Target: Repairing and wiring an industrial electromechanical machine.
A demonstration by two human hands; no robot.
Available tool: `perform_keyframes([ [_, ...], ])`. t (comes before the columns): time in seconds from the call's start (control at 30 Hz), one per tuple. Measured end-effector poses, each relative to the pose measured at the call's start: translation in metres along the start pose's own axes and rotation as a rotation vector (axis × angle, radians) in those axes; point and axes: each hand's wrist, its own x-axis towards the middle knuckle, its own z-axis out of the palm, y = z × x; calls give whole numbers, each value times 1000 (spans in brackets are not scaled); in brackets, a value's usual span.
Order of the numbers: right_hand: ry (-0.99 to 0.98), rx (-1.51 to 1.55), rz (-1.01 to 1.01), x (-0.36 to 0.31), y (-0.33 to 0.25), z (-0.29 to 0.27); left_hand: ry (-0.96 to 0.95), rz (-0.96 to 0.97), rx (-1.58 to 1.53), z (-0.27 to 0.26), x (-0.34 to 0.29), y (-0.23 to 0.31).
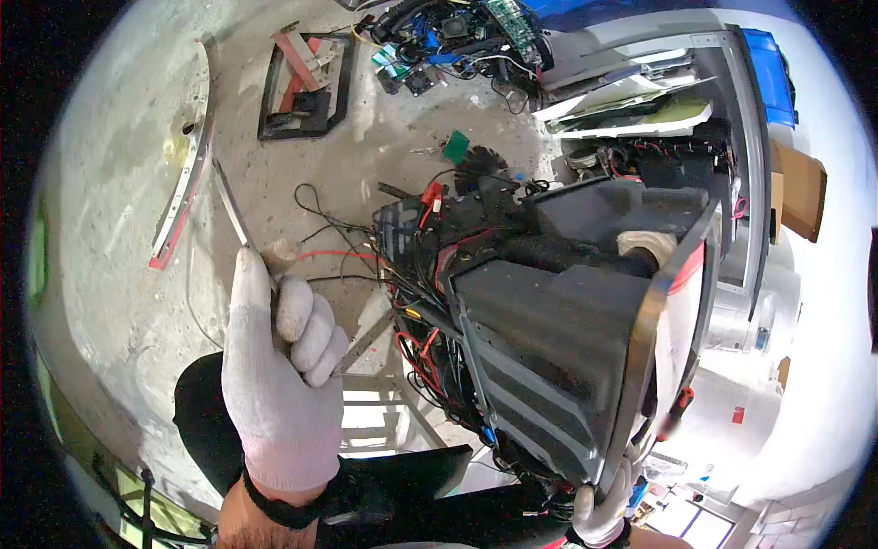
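Observation:
My left hand [285, 375], in a white knit glove, is closed with its index finger stretched along a thin metal strip [230, 203]. The strip points up and away from the fingertips; its near end is hidden in the hand. Right of it, a large dark grey plastic housing [549, 339] stands tilted, with black and red cables [425, 352] hanging along its left side. At the housing's lower right corner, my gloved right hand [602, 511] grips the edge, fingers wrapped over it. A red-handled tool [679, 410], partly blurred, shows beside the housing's right edge.
A black frame holding reddish strips [302, 87] lies on the floor at the far left, near a long curved metal strip [187, 174]. Circuit boards and wires [448, 41] are heaped at the back. A grey cabinet [745, 183] with panels and a cardboard box [797, 192] stand right.

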Motion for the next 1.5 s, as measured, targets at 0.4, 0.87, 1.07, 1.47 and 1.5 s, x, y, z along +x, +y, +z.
perform_keyframes([
  [0.4, 77, 105, 44, 23, -15, -11, -68, -13, 89, 8, -17, -15],
  [0.87, 302, 158, -13, 15, -18, -3, -164, 22, 356, -10, -17, -41],
  [1.07, 398, 145, -92, 12, -14, 4, -23, 89, 584, -14, -23, -60],
  [1.47, 476, 118, -42, 8, -13, 12, -841, 652, 2214, -56, -18, -74],
  [1.5, 474, 121, -50, 8, -13, 12, -829, 646, 2224, -59, -19, -76],
])
